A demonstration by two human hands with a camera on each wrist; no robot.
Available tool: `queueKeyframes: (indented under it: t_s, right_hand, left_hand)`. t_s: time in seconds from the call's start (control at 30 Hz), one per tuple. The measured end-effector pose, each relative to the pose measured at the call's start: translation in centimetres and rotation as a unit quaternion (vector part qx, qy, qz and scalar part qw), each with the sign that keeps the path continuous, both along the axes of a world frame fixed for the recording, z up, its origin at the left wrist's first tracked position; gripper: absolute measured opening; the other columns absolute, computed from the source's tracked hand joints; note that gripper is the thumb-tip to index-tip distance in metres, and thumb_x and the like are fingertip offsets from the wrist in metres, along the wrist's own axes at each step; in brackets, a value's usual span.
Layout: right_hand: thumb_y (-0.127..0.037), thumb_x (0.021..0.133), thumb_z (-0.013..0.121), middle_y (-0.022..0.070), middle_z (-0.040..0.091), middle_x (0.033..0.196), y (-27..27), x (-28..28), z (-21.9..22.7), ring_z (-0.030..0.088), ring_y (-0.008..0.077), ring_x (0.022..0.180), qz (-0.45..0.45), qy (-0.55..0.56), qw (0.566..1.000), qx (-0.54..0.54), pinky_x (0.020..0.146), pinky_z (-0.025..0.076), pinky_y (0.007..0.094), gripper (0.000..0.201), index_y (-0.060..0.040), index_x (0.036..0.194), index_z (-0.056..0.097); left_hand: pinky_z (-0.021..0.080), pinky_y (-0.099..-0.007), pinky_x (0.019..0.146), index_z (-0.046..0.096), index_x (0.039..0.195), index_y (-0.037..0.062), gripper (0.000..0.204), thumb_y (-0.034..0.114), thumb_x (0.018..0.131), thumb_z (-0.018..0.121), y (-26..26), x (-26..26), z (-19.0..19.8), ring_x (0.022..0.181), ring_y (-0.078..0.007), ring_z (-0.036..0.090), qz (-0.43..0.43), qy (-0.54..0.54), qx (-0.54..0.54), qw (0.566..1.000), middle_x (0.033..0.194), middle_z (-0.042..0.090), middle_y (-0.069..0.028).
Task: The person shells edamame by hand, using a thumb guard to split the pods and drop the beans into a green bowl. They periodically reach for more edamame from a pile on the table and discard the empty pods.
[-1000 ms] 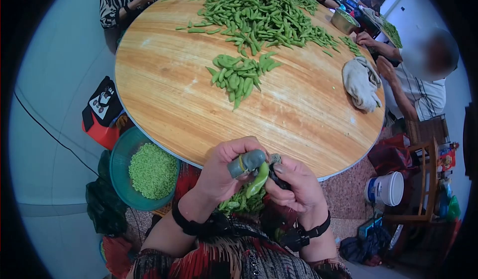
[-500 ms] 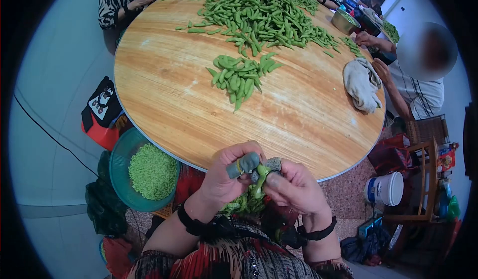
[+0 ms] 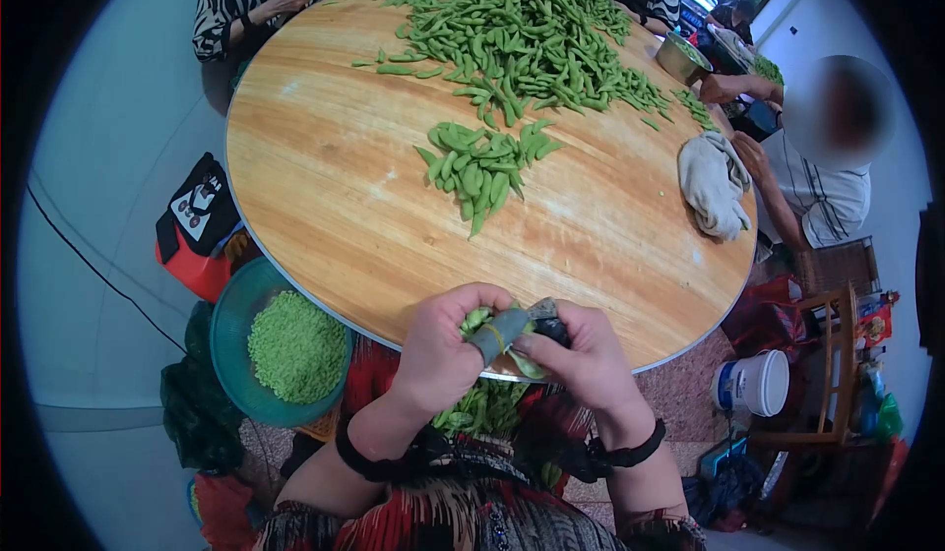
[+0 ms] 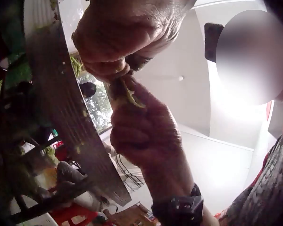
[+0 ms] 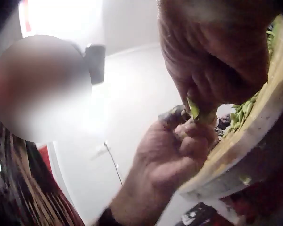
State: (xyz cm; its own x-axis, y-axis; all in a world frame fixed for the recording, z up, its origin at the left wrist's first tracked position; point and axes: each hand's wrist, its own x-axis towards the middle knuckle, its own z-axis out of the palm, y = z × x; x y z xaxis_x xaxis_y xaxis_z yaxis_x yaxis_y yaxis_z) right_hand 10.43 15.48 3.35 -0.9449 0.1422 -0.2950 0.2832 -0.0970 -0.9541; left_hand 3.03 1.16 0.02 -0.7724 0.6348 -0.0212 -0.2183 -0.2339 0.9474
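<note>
Hands [image 3: 443, 349] pinch a pod [image 3: 529, 363] — green beans [image 3: 475, 321] now showing at left

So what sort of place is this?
Probably a room in a home or small shop: people sit or stand around a round wooden table heaped with green pods, with a teal basket of shelled beans nearby.

No lettering is legible: the label [image 3: 729, 387] on a white bucket [image 3: 764, 384], the print on a red packet [image 3: 874, 326] and the white patch [image 3: 194, 217] on black fabric [image 3: 208, 175] appear too small to read.
</note>
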Motion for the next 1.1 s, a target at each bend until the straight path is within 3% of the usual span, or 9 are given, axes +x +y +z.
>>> queueKeyframes:
  t_s: [0.1,0.2,0.33,0.47,0.57,0.67,0.73,1.0,1.1]
  right_hand:
    - [-0.014,0.080,0.063,0.0150,0.056,0.063,-0.4,-1.5,0.5,0.053,0.0180,0.053,0.103,0.105,0.943,0.297,0.053,0.043,0.0300,0.018,0.0029,0.082,0.058]
    - [-0.018,0.080,0.061,0.0209,0.057,0.067,1.1,-5.5,1.3,0.057,0.0292,0.057,0.098,0.133,0.916,0.365,0.055,0.045,0.0370,0.020,0.0019,0.081,0.059]
    - [-0.018,0.080,0.057,0.0220,0.060,0.076,4.4,-13.2,0.5,0.059,0.0390,0.073,0.035,0.122,0.743,0.657,0.065,0.047,0.0464,0.019,0.0003,0.085,0.057]
    - [-0.018,0.080,0.057,0.0223,0.060,0.076,4.6,-14.2,0.2,0.059,0.0387,0.076,0.090,0.050,0.699,0.708,0.067,0.047,0.0462,0.019,0.0001,0.086,0.055]
    - [-0.018,0.079,0.058,0.0231,0.061,0.079,5.0,-11.0,0.9,0.058,0.0397,0.077,0.118,0.013,0.719,0.685,0.067,0.047,0.0468,0.020,0.0006,0.087,0.056]
    - [-0.020,0.081,0.059,0.0203,0.062,0.076,4.2,-7.0,1.8,0.062,0.0311,0.071,0.044,0.041,0.754,0.654,0.063,0.048,0.0416,0.022,0.0005,0.089,0.059]
    - [-0.022,0.081,0.063,0.0144,0.059,0.067,2.3,-4.3,2.2,0.058,0.0167,0.061,0.043,0.054,0.945,0.320,0.057,0.045,0.0338,0.024,0.0002,0.091,0.061]
    - [-0.015,0.081,0.064,0.0085,0.052,0.055,-0.1,-0.5,1.5,0.048,0.0082,0.051,0.108,0.105,0.914,0.378,0.046,0.038,0.0273,0.017,0.0021,0.080,0.063]
    - [-0.011,0.082,0.063,0.0009,0.059,0.062,0.0,0.6,0.5,0.049,0.0057,0.054,0.107,0.073,0.989,0.071,0.048,0.039,0.0250,0.013,0.0017,0.083,0.065]
  left_hand:
    - [0.044,-0.0178,0.057,0.059,0.090,-0.0001,0.009,0.004,0.083,0.061,-0.6,-0.8,-0.4,0.067,-0.0050,0.055,0.057,0.040,-0.057,0.996,0.076,0.059,0.0005]
    - [0.043,-0.0179,0.056,0.058,0.089,0.0004,0.008,0.006,0.084,0.060,-1.8,-1.8,0.6,0.064,-0.0042,0.054,0.098,-0.001,-0.121,0.988,0.073,0.058,0.0011]
    - [0.041,-0.0179,0.054,0.057,0.088,0.0024,0.004,0.004,0.084,0.057,-2.4,-2.4,0.2,0.061,-0.0038,0.053,0.146,0.120,-0.179,0.966,0.071,0.057,0.0008]
    - [0.037,-0.0170,0.051,0.058,0.091,0.0035,0.008,0.001,0.084,0.056,-2.6,-2.8,-1.1,0.061,-0.0034,0.049,0.180,0.290,-0.207,0.917,0.076,0.057,-0.0004]
    - [0.033,-0.0160,0.049,0.058,0.094,0.0030,0.013,-0.001,0.082,0.056,-2.5,-2.5,-0.1,0.060,-0.0036,0.046,0.098,-0.038,-0.074,0.992,0.079,0.057,-0.0008]
    - [0.030,-0.0153,0.048,0.059,0.097,0.0025,0.016,-0.001,0.081,0.057,-1.8,-2.3,-0.3,0.059,-0.0035,0.044,0.056,-0.223,0.132,0.964,0.079,0.057,-0.0006]
    - [0.029,-0.0151,0.048,0.059,0.097,0.0021,0.016,0.000,0.082,0.057,-1.0,-1.8,-1.2,0.058,-0.0030,0.043,0.028,-0.236,0.174,0.956,0.080,0.058,-0.0008]
    - [0.031,-0.0146,0.047,0.058,0.097,-0.0017,0.017,0.008,0.086,0.049,-0.7,-0.1,0.0,0.061,-0.0052,0.047,-0.039,-0.268,0.132,0.954,0.084,0.059,-0.0051]
    - [0.032,-0.0151,0.047,0.057,0.096,-0.0037,0.021,0.010,0.085,0.046,-1.6,-0.4,-0.6,0.061,-0.0060,0.048,-0.154,-0.357,0.216,0.895,0.087,0.058,-0.0077]
